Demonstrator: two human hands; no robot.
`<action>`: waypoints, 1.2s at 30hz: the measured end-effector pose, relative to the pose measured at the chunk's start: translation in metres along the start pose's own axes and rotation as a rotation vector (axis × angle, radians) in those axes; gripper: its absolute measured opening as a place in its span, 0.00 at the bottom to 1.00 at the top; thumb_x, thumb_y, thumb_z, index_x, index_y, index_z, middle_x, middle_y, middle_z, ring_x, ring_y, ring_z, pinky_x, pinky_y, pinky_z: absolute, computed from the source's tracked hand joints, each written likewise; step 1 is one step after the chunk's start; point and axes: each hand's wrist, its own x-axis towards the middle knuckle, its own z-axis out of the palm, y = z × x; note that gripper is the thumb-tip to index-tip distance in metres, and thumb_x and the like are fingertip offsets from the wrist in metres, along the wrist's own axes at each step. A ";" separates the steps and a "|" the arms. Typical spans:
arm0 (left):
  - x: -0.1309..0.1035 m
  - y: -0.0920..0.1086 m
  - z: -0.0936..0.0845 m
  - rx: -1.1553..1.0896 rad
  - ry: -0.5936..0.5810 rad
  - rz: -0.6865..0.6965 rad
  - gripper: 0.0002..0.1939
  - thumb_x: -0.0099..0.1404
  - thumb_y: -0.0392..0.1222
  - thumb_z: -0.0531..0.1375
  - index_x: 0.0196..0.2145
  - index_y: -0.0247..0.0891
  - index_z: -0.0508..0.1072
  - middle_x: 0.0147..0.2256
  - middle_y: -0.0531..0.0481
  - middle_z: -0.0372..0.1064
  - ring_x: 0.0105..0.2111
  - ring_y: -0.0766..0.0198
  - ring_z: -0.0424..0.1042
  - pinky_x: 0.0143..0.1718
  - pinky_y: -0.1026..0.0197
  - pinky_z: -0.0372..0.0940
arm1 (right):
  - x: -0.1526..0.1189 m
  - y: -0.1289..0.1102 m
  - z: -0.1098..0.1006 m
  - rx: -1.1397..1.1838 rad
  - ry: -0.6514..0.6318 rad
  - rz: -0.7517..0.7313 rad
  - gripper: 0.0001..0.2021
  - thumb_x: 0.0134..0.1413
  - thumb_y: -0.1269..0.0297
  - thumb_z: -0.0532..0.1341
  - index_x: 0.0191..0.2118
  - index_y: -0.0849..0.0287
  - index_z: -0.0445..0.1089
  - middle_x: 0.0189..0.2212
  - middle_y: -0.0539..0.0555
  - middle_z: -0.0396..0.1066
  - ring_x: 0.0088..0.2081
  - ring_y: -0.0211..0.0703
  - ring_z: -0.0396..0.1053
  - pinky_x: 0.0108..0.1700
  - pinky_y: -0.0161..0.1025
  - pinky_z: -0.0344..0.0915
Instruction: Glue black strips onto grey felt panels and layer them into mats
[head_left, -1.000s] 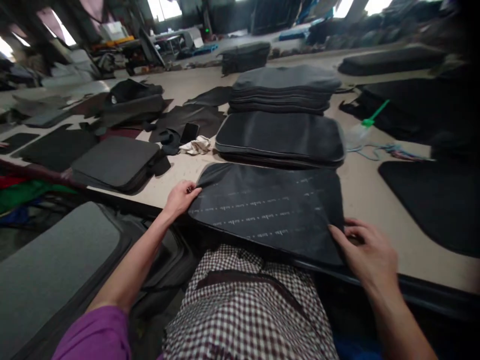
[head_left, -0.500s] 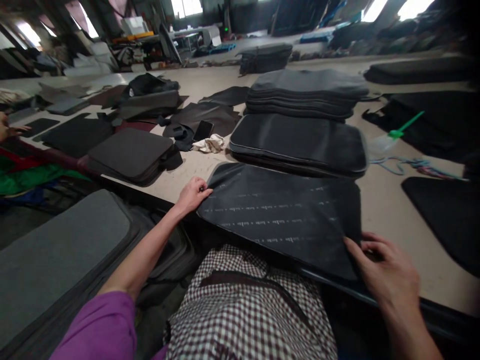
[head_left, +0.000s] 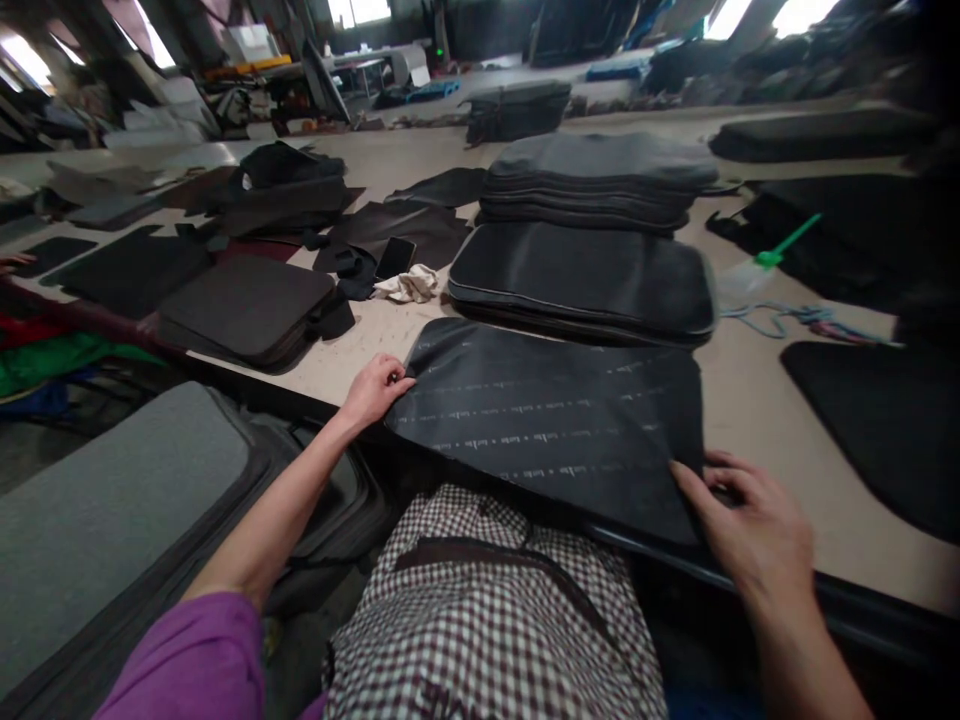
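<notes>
A black sheet with rows of pale print (head_left: 536,415) lies at the table's front edge, close to my lap. My left hand (head_left: 377,388) pinches its left edge between thumb and fingers. At the right edge, my right hand (head_left: 750,510) grips the sheet, thumb on top and fingers curled at the side. Faint creases run across the surface near the right thumb. Directly behind the sheet stands a stack of black panels with pale piping (head_left: 581,280). Whatever lies under the sheet is hidden.
Behind stands a taller stack of dark padded panels (head_left: 600,165). Left are a dark panel pile (head_left: 244,305), a phone (head_left: 396,258) and a crumpled white cloth (head_left: 409,285). Right are a green-handled tool (head_left: 787,240), cords (head_left: 810,320) and a black panel (head_left: 885,430). Grey panels (head_left: 112,520) stack beside me.
The whole view has shifted slightly, so everything sits a little further left and up. Both hands keep their hold on the sheet's edges, and the sheet lies much as before.
</notes>
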 end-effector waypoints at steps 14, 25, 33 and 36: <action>0.001 -0.001 0.000 0.006 -0.012 -0.017 0.10 0.66 0.47 0.64 0.31 0.41 0.70 0.39 0.49 0.71 0.38 0.60 0.70 0.40 0.57 0.64 | -0.001 -0.009 -0.003 0.034 0.005 -0.010 0.25 0.58 0.36 0.60 0.25 0.54 0.65 0.43 0.59 0.76 0.45 0.55 0.73 0.50 0.49 0.66; 0.001 0.002 -0.001 0.013 -0.029 -0.023 0.10 0.67 0.47 0.63 0.31 0.41 0.70 0.40 0.49 0.71 0.39 0.60 0.71 0.42 0.57 0.65 | -0.002 -0.004 -0.002 0.016 -0.006 -0.015 0.26 0.59 0.36 0.59 0.25 0.54 0.65 0.44 0.60 0.76 0.45 0.55 0.73 0.51 0.49 0.65; 0.002 0.001 0.000 0.033 -0.016 -0.045 0.11 0.66 0.48 0.63 0.31 0.41 0.70 0.39 0.49 0.71 0.37 0.60 0.70 0.41 0.57 0.64 | -0.002 -0.005 -0.002 0.016 0.001 -0.002 0.26 0.59 0.36 0.59 0.24 0.54 0.65 0.44 0.59 0.76 0.46 0.55 0.72 0.51 0.49 0.65; 0.003 0.000 0.002 0.039 -0.013 -0.056 0.11 0.66 0.48 0.64 0.31 0.41 0.71 0.38 0.49 0.71 0.37 0.60 0.70 0.41 0.57 0.64 | -0.002 -0.005 -0.002 0.016 -0.005 0.006 0.26 0.59 0.36 0.58 0.24 0.54 0.65 0.44 0.59 0.76 0.46 0.55 0.72 0.51 0.49 0.65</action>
